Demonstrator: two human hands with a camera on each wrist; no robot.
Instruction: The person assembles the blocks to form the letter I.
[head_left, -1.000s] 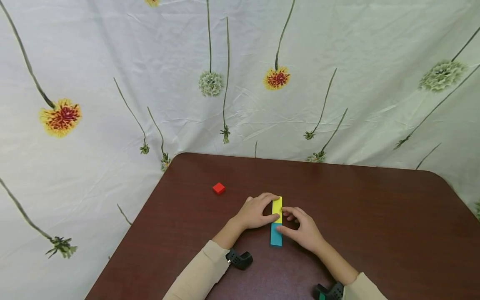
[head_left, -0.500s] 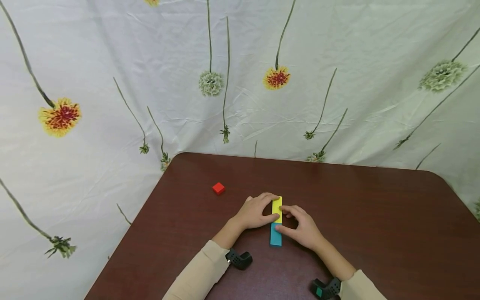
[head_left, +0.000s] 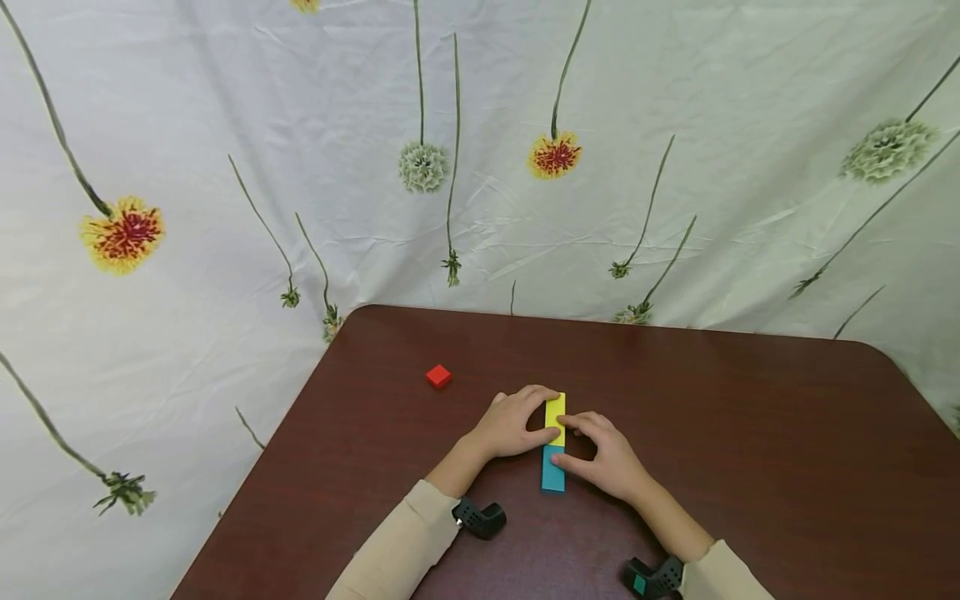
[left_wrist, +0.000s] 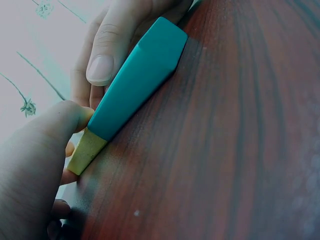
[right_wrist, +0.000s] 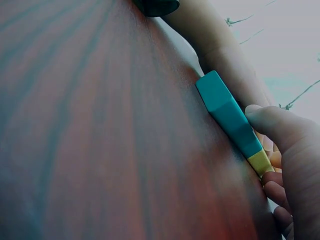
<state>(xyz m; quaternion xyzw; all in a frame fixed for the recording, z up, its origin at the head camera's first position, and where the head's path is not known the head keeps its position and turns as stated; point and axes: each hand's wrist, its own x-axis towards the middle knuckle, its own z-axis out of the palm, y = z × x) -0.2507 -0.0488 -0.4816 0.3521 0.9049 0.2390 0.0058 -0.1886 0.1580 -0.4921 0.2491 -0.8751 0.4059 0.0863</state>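
A yellow block (head_left: 555,417) and a blue block (head_left: 552,475) lie end to end in a line on the brown table (head_left: 750,433). My left hand (head_left: 513,427) grips the yellow block from the left, with its fingers curled over the far end. My right hand (head_left: 606,457) is on the right side. Its thumb presses the blue block (right_wrist: 227,112) close to the joint, and its fingers curl against the yellow block (right_wrist: 260,161). In the left wrist view my left thumb (left_wrist: 40,145) sits at the joint of blue block (left_wrist: 137,77) and yellow block (left_wrist: 86,150). A red cube (head_left: 438,377) lies apart to the left.
A flowered white cloth (head_left: 480,167) hangs behind and to the left of the table. The table's rounded left corner (head_left: 360,315) is near the red cube. Black wrist cameras (head_left: 480,518) sit on both sleeves.
The right hand's fingers have drawn slightly closer to the yellow block. The blocks and the left hand have not visibly moved.
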